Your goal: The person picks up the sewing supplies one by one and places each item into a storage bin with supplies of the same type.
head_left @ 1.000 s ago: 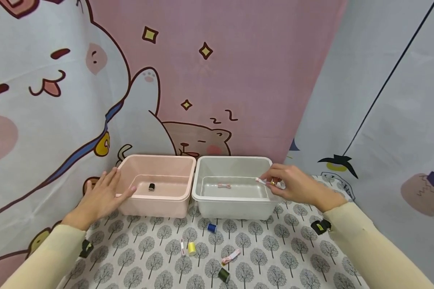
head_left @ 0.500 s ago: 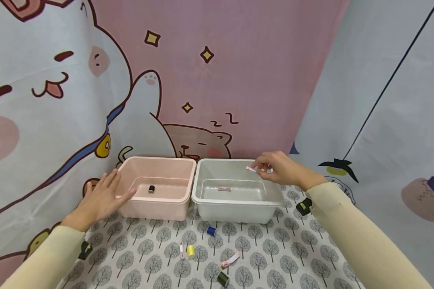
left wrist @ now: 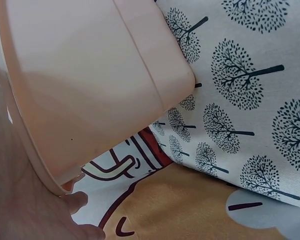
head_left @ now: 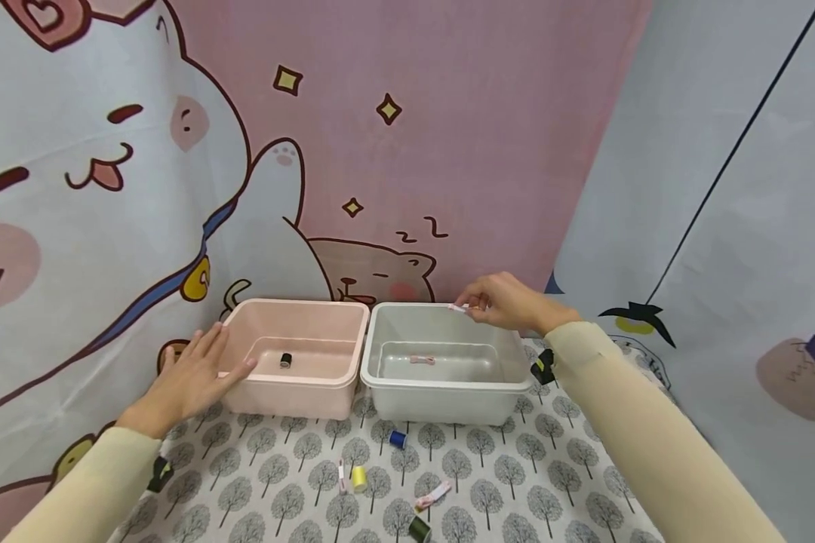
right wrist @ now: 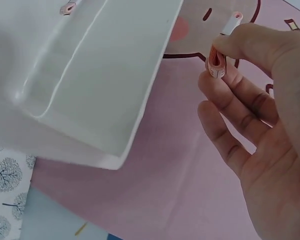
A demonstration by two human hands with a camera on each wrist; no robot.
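Observation:
My right hand (head_left: pixel 509 302) pinches a folded tape measure (right wrist: pixel 217 65) between thumb and fingers, over the back rim of the pale grey bin (head_left: pixel 448 405). Printed marks show on the tape's folded end in the right wrist view. Another folded tape measure (head_left: pixel 422 360) lies on that bin's floor. With fingers spread and straight, my left hand (head_left: pixel 186 381) rests at the left rim of the pink bin (head_left: pixel 292 401). Inside the pink bin sits a black thread spool (head_left: pixel 286 360).
On the tree-print cloth in front of the bins lie a blue spool (head_left: pixel 398 440), a yellow spool (head_left: pixel 358 479) and a dark green spool (head_left: pixel 419 529). A folded tape measure (head_left: pixel 433 495) and a thin pale strip (head_left: pixel 342 477) lie among them. A cartoon-printed curtain (head_left: pixel 482 151) hangs behind.
My right hand has moved left and toward the back of the grey bin, still pinching the tape measure. The left hand has stayed at the pink bin's rim.

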